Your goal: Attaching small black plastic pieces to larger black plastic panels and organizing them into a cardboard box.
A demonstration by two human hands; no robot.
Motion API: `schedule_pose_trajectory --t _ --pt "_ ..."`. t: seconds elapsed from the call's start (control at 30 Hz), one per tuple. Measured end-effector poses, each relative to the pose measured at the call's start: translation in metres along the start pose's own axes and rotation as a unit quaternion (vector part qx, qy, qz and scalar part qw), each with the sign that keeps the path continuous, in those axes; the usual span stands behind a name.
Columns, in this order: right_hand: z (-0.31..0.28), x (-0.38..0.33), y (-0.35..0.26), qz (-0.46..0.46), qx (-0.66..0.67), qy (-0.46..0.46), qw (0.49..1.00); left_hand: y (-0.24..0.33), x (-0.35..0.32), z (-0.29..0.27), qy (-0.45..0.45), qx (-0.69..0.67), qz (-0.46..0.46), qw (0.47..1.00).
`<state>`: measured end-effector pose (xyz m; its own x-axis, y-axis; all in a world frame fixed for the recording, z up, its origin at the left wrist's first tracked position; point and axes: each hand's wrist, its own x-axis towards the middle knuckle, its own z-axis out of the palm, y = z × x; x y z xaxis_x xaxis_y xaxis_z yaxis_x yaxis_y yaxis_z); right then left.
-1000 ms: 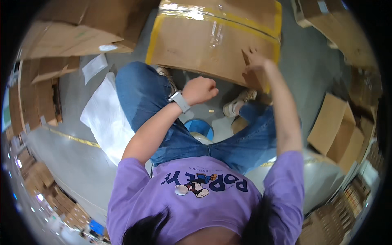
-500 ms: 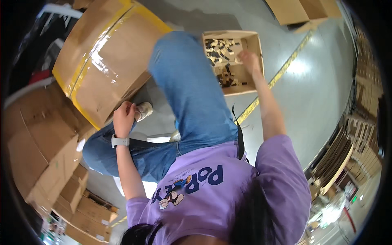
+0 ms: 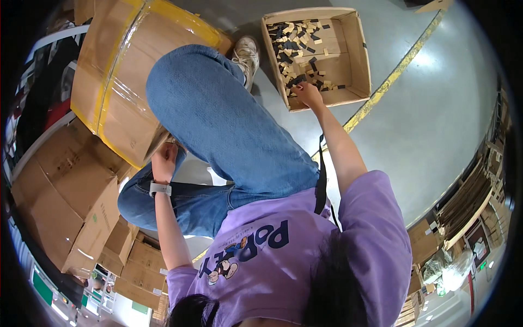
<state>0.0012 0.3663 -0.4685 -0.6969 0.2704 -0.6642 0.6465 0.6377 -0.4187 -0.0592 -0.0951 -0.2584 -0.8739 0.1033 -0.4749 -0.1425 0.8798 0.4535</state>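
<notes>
My right hand [image 3: 309, 95] reaches over the near wall of an open shallow cardboard box [image 3: 357, 65] on the floor. Its fingers are bent together at the small black and tan pieces [image 3: 294, 46] scattered along the left and near parts of the box. Whatever it pinches is too small to make out. By the near edge of a large taped carton [image 3: 131, 71], my left hand [image 3: 165, 159] has its fingers curled inward beside my bent leg. Those fingertips are partly hidden, and anything between them cannot be seen.
A yellow floor line [image 3: 389, 82] passes right of the shallow box. My shoe [image 3: 246, 57] stands between that box and the taped carton. Brown cartons [image 3: 65, 185] are stacked at the left. Flattened cardboard [image 3: 468, 210] leans at the far right.
My right hand has come down from above the box's right part to the pieces near its front left. My raised knee has swung left, uncovering my shoe. My left hand barely moves.
</notes>
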Motion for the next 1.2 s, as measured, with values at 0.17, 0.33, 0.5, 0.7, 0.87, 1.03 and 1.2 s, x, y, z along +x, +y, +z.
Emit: schedule_pose_trajectory --t 0.17,0.33,0.5,0.7,0.87,1.03,1.2 --pt "0.015 0.005 -0.040 -0.002 0.158 0.009 0.987 -0.008 0.006 0.011 -0.018 -0.023 0.038 0.999" --pt "0.011 -0.004 -0.070 -0.078 -0.103 0.124 0.984 0.015 0.025 0.017 -0.037 0.033 0.096 0.994" --pt "-0.042 -0.004 -0.109 -0.017 -0.181 0.041 0.983 0.014 -0.003 -0.018 -0.028 0.108 0.060 0.992" --pt "-0.120 0.048 -0.023 0.108 -0.282 0.201 0.932 0.043 0.029 0.012 -0.052 0.117 0.050 0.991" --pt "-0.142 0.031 -0.138 -0.110 -0.284 0.241 0.921 0.039 -0.009 -0.002 0.066 0.053 0.072 0.994" --pt "-0.194 -0.064 -0.297 -0.446 0.078 0.175 0.874 0.114 -0.050 -0.128 0.488 -0.288 0.133 0.813" --pt "-0.217 -0.266 -0.426 -0.655 0.192 0.026 0.730 0.155 -0.192 -0.234 0.706 -0.285 0.370 0.532"
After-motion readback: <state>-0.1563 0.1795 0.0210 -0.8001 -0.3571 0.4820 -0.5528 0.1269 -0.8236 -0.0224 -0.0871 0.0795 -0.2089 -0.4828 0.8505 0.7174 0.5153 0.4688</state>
